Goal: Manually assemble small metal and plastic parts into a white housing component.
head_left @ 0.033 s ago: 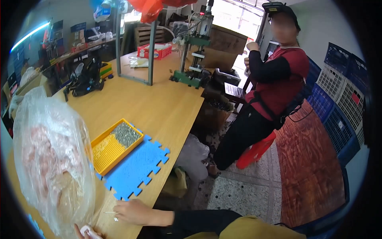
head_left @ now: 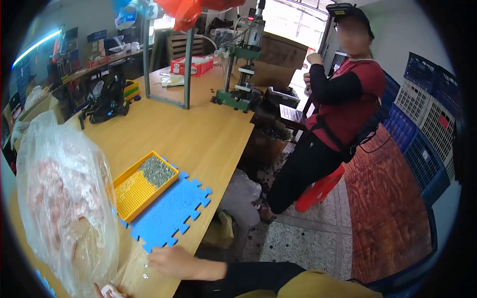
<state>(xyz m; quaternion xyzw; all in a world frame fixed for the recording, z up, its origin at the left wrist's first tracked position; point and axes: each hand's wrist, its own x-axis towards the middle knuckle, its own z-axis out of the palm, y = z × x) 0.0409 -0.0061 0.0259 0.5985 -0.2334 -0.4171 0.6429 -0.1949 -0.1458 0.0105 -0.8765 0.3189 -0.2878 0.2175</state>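
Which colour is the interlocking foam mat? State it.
The interlocking foam mat is blue, best seen in the head view.

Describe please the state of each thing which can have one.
Yellow tray: partly filled with grey pieces
Clear bag: filled with pale items
Blue mat: flat, partly under tray
Red box: open
Red stool: occupied
Right hand: hold unclear
Left hand: mostly out of view

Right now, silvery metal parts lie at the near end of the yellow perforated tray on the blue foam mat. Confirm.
Wrong end: the head view shows silvery metal parts at the far end of the yellow perforated tray on the blue foam mat.
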